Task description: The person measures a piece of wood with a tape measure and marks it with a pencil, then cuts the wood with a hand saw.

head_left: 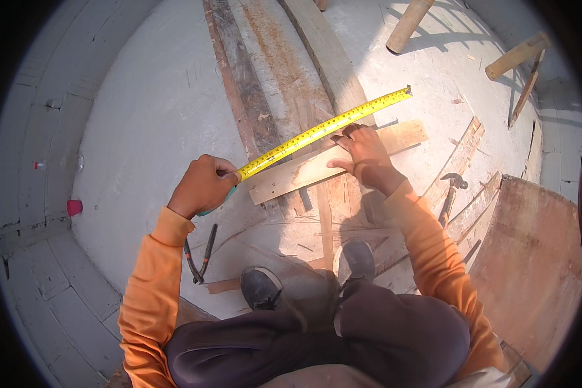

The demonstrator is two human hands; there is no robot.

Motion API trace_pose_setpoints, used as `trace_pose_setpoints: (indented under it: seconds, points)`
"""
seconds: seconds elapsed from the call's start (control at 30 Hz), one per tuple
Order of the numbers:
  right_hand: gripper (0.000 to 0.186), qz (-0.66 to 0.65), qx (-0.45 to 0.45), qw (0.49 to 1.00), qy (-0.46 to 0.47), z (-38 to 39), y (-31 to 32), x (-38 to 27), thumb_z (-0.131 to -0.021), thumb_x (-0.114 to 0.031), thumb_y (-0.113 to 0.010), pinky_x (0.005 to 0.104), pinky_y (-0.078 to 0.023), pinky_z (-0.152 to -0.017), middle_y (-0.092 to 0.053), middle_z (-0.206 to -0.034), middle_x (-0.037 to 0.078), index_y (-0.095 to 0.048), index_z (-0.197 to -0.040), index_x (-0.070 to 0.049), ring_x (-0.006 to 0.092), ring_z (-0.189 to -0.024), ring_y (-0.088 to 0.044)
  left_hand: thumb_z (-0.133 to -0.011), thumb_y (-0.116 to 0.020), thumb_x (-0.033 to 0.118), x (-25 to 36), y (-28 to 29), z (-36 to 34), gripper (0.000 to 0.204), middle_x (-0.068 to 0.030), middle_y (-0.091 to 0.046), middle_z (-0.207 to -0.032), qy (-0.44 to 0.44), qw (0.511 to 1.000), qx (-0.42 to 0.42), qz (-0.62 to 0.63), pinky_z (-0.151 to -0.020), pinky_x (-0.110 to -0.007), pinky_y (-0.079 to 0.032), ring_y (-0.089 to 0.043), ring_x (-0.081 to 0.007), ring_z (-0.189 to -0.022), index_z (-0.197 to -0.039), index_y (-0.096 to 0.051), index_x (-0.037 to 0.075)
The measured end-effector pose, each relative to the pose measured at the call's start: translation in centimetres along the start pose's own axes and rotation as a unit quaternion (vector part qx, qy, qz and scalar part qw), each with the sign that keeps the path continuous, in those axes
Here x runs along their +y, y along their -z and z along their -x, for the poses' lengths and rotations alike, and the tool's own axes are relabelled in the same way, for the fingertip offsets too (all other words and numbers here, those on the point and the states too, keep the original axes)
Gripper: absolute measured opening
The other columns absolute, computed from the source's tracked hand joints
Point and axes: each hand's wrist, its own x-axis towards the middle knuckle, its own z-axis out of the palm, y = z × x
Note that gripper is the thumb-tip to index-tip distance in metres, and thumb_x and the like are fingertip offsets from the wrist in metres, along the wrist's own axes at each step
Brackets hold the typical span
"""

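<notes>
While the left hand (204, 185) holds on tight near the middle of the frame, a yellow tape measure (320, 131) sticks out from it. The grip of this hand is narrow — thumb and fingers pinch the start of the yellow strip, and a bit of its blue-green case shows under the hand. The strip runs up and to the right, and its metal tip ends in the upper right part of the frame, past the other hand.

The right hand (367, 155) lies on a pale board (291, 176), just right of the middle. Its grip is wide, with the thumb set apart from the fingers. The fingers are right by the lower edge of the yellow strip, but I cannot tell if they touch it. The board slants just below the strip and lies across some long planks (239, 84) that come down from the top of the frame.

Black pincers (209, 246) with some red on them lie on the pale floor (142, 116), below the left hand. A hammer (447, 202) lies to the right, near strips of wood. A big brown sheet (530, 258) is at the lower right, and a small pink cup (74, 207) is at the far left. Two dark shoes (261, 288) show at the lower middle — the person's knees are bent just below them.
</notes>
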Motion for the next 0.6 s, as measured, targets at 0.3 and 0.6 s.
trace_pose_setpoints:
  seconds: [0.3,0.6]
  points:
    - [0.027,-0.307,0.361,0.765,-0.436,8.6,3.3,5.2,-0.098,-0.021,-0.063,0.0297,-0.051,-0.078,-0.069,-0.099,0.005,-0.069,-0.111,0.002,0.0140,-0.090,-0.063,-0.081,-0.066,0.024,2.2,-4.4,-3.7,0.031,-0.0219,-0.074,-0.091,-0.006,0.997,-0.071,-0.022,-0.081,-0.039,-0.056,-0.073,-0.0334,-0.083,-0.099,-0.078,0.001]
    - [0.031,-0.273,0.339,0.782,-0.445,8.4,3.7,15.4,-0.094,-0.020,-0.067,0.0283,-0.050,-0.086,-0.074,-0.105,0.013,-0.073,-0.113,0.003,0.0167,-0.095,-0.067,-0.078,-0.061,0.023,7.0,-7.8,-7.4,0.029,-0.0237,-0.073,-0.092,0.019,0.992,-0.078,-0.099,-0.084,-0.045,-0.055,-0.071,-0.0413,-0.087,-0.094,-0.078,0.005]
